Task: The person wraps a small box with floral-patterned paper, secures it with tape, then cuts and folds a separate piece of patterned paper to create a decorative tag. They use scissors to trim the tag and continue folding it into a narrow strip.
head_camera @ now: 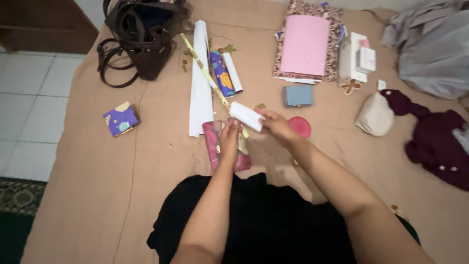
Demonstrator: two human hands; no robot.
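Observation:
My right hand (277,126) grips one end of a white paper roll (245,115), held just above the tan bedsheet (146,161). My left hand (229,138) presses down on a pink patterned wrapped packet (212,142) lying in front of me. A round red disc (300,126) sits just right of my right hand. A long yellowish patterned strip (200,63) runs diagonally behind the roll, beside a folded white sheet (200,88).
A brown handbag (144,39) lies far left, a small purple wrapped box (120,119) to the left. A purple patterned roll (222,76), blue pouch (298,95), pink card on a patterned frame (305,44), white boxes (359,58), beige pouch (375,115) and maroon garment (439,142) lie around.

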